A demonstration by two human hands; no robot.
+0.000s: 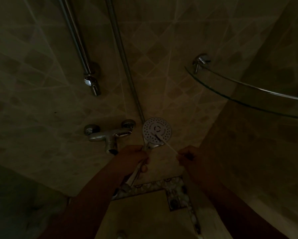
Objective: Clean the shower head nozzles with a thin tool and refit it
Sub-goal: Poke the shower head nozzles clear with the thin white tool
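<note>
A round white shower head (156, 129) with rows of small nozzles faces me in the dim shower corner. My left hand (135, 156) grips its chrome handle just below the disc. A thin pale stick (169, 146) runs from my right hand (187, 156), which pinches its near end, up to the lower part of the nozzle face, where its tip touches. The chrome hose (125, 62) rises from behind the head toward the top of the view.
A chrome mixer tap (108, 135) juts from the tiled wall left of the head. Above it hangs a chrome riser rail (79, 47) with its bracket. A curved glass corner shelf (245, 94) sticks out at the right. A floor drain (175, 202) lies below.
</note>
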